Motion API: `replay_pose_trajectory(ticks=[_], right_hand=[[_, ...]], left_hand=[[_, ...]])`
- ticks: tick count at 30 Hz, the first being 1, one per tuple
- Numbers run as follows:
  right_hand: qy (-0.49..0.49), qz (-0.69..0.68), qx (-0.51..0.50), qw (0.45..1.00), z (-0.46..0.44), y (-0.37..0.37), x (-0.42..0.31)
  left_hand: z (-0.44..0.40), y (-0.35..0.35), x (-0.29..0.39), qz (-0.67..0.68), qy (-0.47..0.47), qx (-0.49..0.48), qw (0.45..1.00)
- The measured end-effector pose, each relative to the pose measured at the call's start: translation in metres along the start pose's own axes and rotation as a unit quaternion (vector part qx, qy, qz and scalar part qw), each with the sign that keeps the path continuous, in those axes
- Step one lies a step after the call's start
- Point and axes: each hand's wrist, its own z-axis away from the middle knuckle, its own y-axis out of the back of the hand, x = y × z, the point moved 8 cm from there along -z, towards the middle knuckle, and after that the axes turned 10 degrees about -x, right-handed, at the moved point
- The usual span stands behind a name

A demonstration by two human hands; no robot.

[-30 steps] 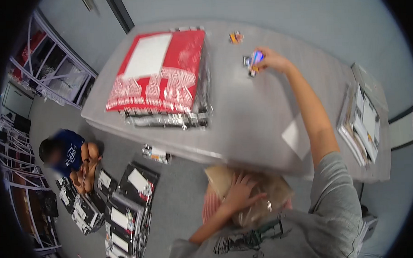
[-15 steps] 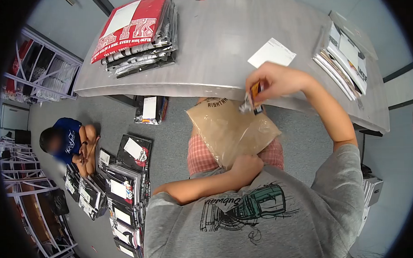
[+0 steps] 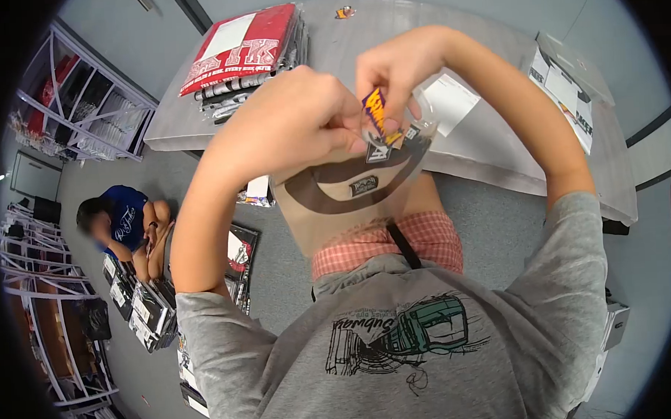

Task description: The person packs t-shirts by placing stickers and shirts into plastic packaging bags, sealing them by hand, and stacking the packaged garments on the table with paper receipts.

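Note:
A folded beige shirt in a clear plastic bag (image 3: 302, 211) is held up over my lap, its dark neckline and neck label facing me. My left hand (image 3: 310, 122) pinches the bag's top edge between thumb and fingers. Close beside it, my right hand (image 3: 404, 67) grips a small purple and orange printed tag (image 3: 375, 108) at the bag's upper edge. A small black-and-white label (image 3: 378, 150) shows just below the tag. Whether the tag is inside or outside the plastic I cannot tell.
The grey table (image 3: 496, 152) carries a stack of bagged shirts topped by a red one (image 3: 234, 54), a white paper (image 3: 450, 106) and another stack (image 3: 564, 102). A person in blue (image 3: 125, 217) sits by floor piles (image 3: 151, 316). Shelves (image 3: 81, 107) line the left.
My left hand has risen from my lap to the bag's top edge. The bag is lifted and turned, now showing the neckline. My right hand has moved up and left with the tag.

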Motion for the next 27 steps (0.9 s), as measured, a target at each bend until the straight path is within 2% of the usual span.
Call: replay_pose_trajectory(ticks=[1, 2, 5, 10, 12, 13, 15, 16, 18, 19, 20, 22, 23, 24, 25, 26, 27], right_hand=[[-0.028, 0.032, -0.053, 0.998, -0.011, -0.004, 0.003], [-0.027, 0.034, -0.055, 0.998, -0.021, -0.006, -0.001], [-0.036, 0.052, -0.182, 0.981, -0.05, -0.04, -0.002], [-0.073, 0.106, -0.18, 0.975, -0.048, -0.052, -0.004], [-0.113, 0.121, -0.099, 0.981, -0.034, -0.033, -0.002], [-0.114, 0.12, -0.098, 0.981, -0.027, -0.027, 0.008], [-0.06, 0.045, 0.045, 0.996, -0.006, 0.007, 0.03], [-0.063, 0.042, 0.048, 0.996, 0.005, 0.006, 0.048], [0.089, 0.086, 0.181, 0.976, 0.033, 0.019, 0.056], [0.166, 0.005, 0.208, 0.964, 0.038, 0.006, 0.059], [0.159, 0.003, 0.217, 0.963, 0.034, -0.01, 0.068], [0.245, -0.212, 0.25, 0.912, 0.029, -0.031, 0.082], [0.242, -0.213, 0.259, 0.91, 0.023, -0.046, 0.087], [0.304, -0.306, 0.304, 0.85, 0.025, -0.051, 0.092], [0.364, -0.393, 0.342, 0.772, 0.029, -0.057, 0.098], [0.365, -0.393, 0.349, 0.769, 0.027, -0.067, 0.097], [0.409, -0.436, 0.377, 0.708, 0.032, -0.071, 0.099]], left_hand=[[0.001, -0.002, -0.001, 0.023, -0.004, -0.017, 1.0], [0.003, -0.004, -0.002, 0.023, -0.001, -0.016, 1.0], [0.011, -0.011, 0.001, 0.068, -0.028, -0.004, 0.997], [0.026, -0.015, 0.003, 0.097, -0.025, 0.013, 0.995], [0.031, -0.014, 0.003, 0.103, 0.011, 0.02, 0.994], [0.033, -0.014, 0.005, 0.103, 0.009, 0.02, 0.994], [0.038, -0.017, 0.005, 0.082, 0.026, 0.019, 0.996], [0.041, -0.019, 0.007, 0.083, 0.022, 0.018, 0.996], [0.052, -0.016, 0.011, 0.066, 0.007, 0.084, 0.994], [0.058, -0.018, 0.011, 0.068, 0.036, 0.097, 0.992], [0.062, -0.02, 0.015, 0.068, 0.024, 0.096, 0.993], [0.084, -0.002, 0.02, -0.031, 0.028, 0.239, 0.97], [0.095, -0.003, 0.01, -0.009, 0.06, 0.266, 0.962], [0.106, -0.011, -0.004, 0.032, 0.111, 0.269, 0.956], [0.117, -0.025, -0.017, 0.157, 0.134, 0.307, 0.929], [0.127, -0.046, -0.031, 0.28, 0.157, 0.337, 0.885], [0.131, -0.067, -0.04, 0.413, 0.128, 0.349, 0.831]])
